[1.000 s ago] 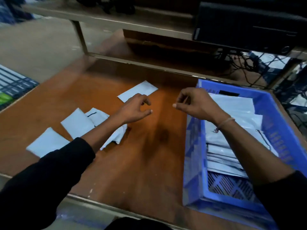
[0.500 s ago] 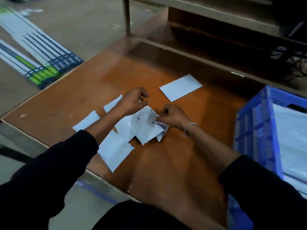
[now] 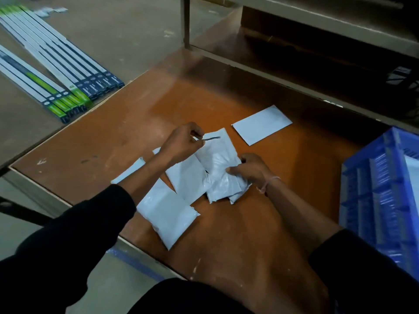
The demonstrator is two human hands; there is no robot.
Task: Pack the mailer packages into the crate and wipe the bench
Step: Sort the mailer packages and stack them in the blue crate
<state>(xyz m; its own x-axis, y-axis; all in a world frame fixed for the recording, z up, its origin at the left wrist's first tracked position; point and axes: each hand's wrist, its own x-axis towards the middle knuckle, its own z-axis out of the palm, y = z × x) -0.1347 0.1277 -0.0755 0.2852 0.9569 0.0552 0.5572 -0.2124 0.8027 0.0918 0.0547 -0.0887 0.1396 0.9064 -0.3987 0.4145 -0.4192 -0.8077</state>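
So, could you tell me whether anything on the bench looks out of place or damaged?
Nothing looks damaged. The white plastic mailer packages lie in a loose overlapping heap, one flat white mailer sits apart, and pale scuffs mark the orange-brown wooden bench. Both hands, left hand and right hand, grip the crumpled top mailer.

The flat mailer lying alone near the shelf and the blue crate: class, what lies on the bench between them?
In the head view, only bare bench separates the flat mailer from the crate.
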